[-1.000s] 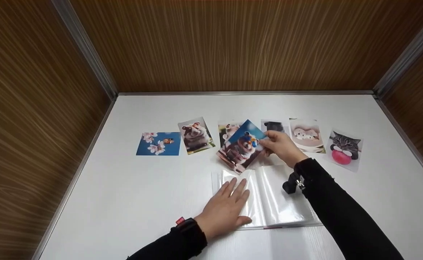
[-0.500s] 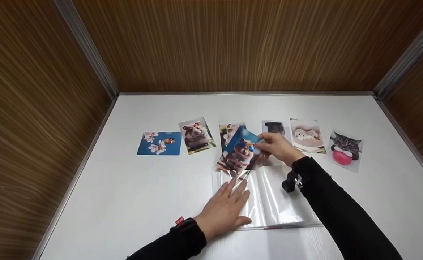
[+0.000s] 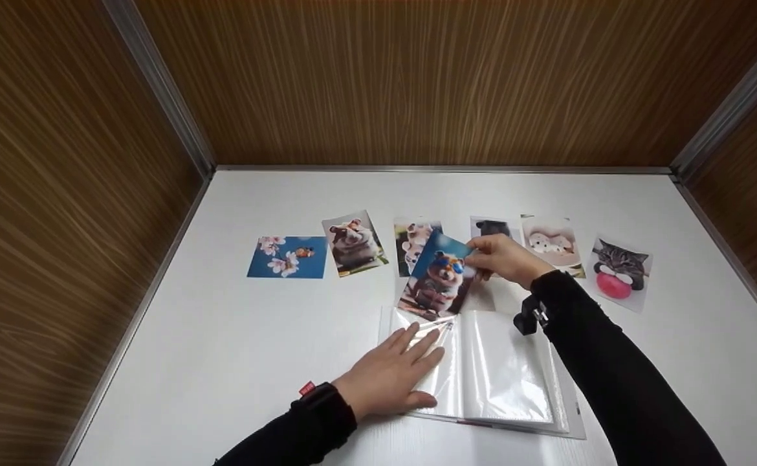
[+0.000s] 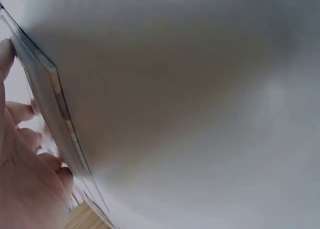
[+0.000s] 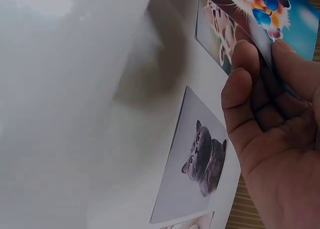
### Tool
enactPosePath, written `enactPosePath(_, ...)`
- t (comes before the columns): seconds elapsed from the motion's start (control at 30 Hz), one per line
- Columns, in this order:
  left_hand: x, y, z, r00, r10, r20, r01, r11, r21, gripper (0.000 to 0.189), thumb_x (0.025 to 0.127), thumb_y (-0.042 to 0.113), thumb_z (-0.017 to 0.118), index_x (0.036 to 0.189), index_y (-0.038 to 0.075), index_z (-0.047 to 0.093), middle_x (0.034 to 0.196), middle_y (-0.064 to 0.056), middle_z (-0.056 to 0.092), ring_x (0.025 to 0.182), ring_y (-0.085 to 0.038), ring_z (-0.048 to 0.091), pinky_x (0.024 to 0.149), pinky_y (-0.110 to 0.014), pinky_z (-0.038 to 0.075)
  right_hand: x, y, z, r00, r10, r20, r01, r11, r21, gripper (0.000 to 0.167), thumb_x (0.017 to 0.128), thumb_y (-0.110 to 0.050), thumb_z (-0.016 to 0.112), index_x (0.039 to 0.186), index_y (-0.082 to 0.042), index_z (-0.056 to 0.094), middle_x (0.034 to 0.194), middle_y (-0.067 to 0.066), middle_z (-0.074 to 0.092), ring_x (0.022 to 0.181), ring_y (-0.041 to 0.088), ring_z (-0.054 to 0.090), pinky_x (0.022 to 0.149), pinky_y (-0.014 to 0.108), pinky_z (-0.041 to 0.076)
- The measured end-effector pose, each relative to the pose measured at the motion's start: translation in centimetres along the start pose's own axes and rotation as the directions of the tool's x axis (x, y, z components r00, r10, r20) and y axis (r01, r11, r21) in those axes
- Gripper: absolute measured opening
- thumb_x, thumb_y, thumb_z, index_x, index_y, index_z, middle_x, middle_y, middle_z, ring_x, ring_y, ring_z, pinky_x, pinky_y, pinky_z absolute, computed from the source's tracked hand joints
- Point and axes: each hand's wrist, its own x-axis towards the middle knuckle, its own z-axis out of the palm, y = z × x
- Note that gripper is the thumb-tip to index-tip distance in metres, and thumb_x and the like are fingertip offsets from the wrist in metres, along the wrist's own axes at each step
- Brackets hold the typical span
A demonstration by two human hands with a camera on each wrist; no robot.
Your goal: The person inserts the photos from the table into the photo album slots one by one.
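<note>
My right hand (image 3: 504, 260) pinches the right edge of a photo (image 3: 440, 275) of a hamster in blue sunglasses. The thumb lies on its picture side in the right wrist view, fingers behind. The photo tilts over the top of an open photo album (image 3: 511, 369) with clear sleeves. Its lower edge meets the top of the left sleeve; whether it is inside the pocket I cannot tell. On the left page rests my left hand (image 3: 388, 374), fingers spread and straight. The left wrist view shows this hand (image 4: 30, 184) beside the album's edge (image 4: 62, 109), mostly cut off.
Loose photos lie in a row behind the album: blossoms on blue (image 3: 286, 257), a hamster (image 3: 354, 243), a partly covered animal picture (image 3: 411, 243), a grey cat (image 5: 200, 154), a pale pink picture (image 3: 552, 243) and a tabby with a pink ball (image 3: 620, 272). Wood-grain panels (image 3: 417, 84) enclose the white table.
The hamster photo has come down to the top of the album's left page in my right hand. The album has turned slightly, its right side nearer me, and my left hand has shifted slightly left.
</note>
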Motion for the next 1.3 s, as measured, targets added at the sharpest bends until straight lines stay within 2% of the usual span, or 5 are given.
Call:
enactPosePath(0.43,0.0,-0.3,0.1,1.000,0.031,0.003,-0.031,0.999,0.017,0.079,0.094,0.067,0.036,0.156,0.021,0.018,0.164,-0.004,0.009,0.150,-0.032,0.008,0.122,-0.042,0.014,0.4,-0.7,0.0,0.999,0.007,0.049,-0.005,0.999,-0.048,0.022,0.092,-0.010,0.063,0.108,0.005,0.064,0.079,0.003,0.066,0.062,0.012,0.060,0.060,0.025,0.053)
enactPosePath(0.7,-0.2,-0.2,0.1,0.999,0.044,-0.032,-0.043,0.998,0.037,0.078,0.094,0.065,0.038,0.155,0.019,0.023,0.163,-0.006,0.013,0.149,-0.034,0.012,0.122,-0.042,0.016,1.0,-1.4,0.5,0.998,-0.047,0.030,0.053,0.968,-0.244,0.016,0.092,-0.010,0.062,0.104,-0.001,0.068,0.075,0.006,0.066,0.060,0.012,0.056,0.055,0.023,0.048)
enactPosePath(0.87,-0.2,-0.1,0.0,0.999,0.036,-0.034,-0.036,0.999,0.010,0.078,0.094,0.065,0.039,0.155,0.019,0.023,0.164,-0.006,0.011,0.150,-0.034,0.010,0.122,-0.043,0.016,1.1,-1.9,0.8,0.999,-0.047,-0.008,0.043,0.955,-0.292,0.015,0.092,-0.013,0.064,0.104,-0.006,0.070,0.079,0.007,0.069,0.064,0.015,0.061,0.062,0.030,0.054)
enactPosePath(1.03,-0.2,-0.1,0.0,0.999,0.028,-0.043,-0.028,1.000,0.014,0.078,0.094,0.065,0.039,0.155,0.020,0.023,0.164,-0.005,0.009,0.150,-0.033,0.010,0.121,-0.042,0.017,0.9,-2.0,0.6,1.000,0.009,-0.005,-0.010,0.977,-0.214,0.021,0.087,-0.018,0.070,0.104,-0.006,0.069,0.085,0.004,0.070,0.071,0.015,0.063,0.068,0.031,0.055)
enactPosePath(1.3,-0.3,0.0,0.1,0.999,0.018,-0.047,-0.017,1.000,0.024,0.077,0.093,0.066,0.040,0.154,0.021,0.026,0.164,-0.009,0.009,0.149,-0.035,0.010,0.121,-0.042,0.017,0.5,-1.1,1.5,0.996,0.045,0.072,-0.048,0.998,0.033,0.021,0.083,-0.021,0.076,0.089,-0.005,0.064,0.067,-0.003,0.059,0.057,0.013,0.050,0.054,0.026,0.045)
